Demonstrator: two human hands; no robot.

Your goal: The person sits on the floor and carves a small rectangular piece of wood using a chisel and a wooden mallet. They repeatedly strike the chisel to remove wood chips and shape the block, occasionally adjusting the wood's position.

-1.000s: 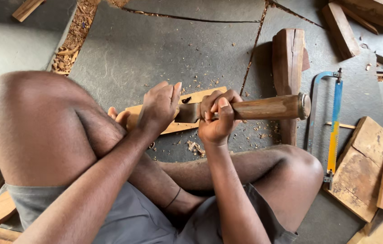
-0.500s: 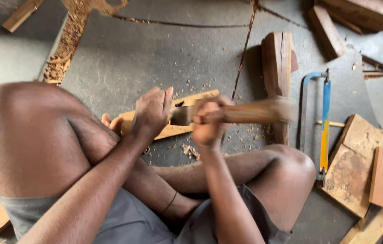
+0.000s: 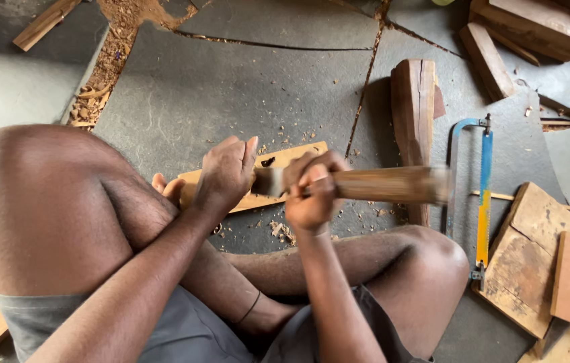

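I sit cross-legged on a grey stone floor. My right hand [image 3: 312, 195] grips a wooden-handled hammer-like tool [image 3: 392, 185], its handle blurred and pointing right, its metal head [image 3: 268, 181] down near a pale flat wooden strip [image 3: 278, 161]. That strip lies on the floor, pinned under my foot [image 3: 167, 188]. My left hand [image 3: 225, 176] rests on the strip beside the tool's head, fingers partly spread; whatever it may hold under the palm is hidden. Wood chips [image 3: 281, 232] lie below the strip.
A dark wooden block [image 3: 412, 114] stands right of the strip. A blue and yellow hacksaw [image 3: 483, 195] lies at right beside flat boards [image 3: 534, 262]. More timber pieces [image 3: 534, 27] sit at top right. Sawdust [image 3: 113, 60] fills a floor crack at upper left.
The tool has swung: its handle goes from sharp to motion-blurred while its head stays by the strip. My left hand has kept its place.
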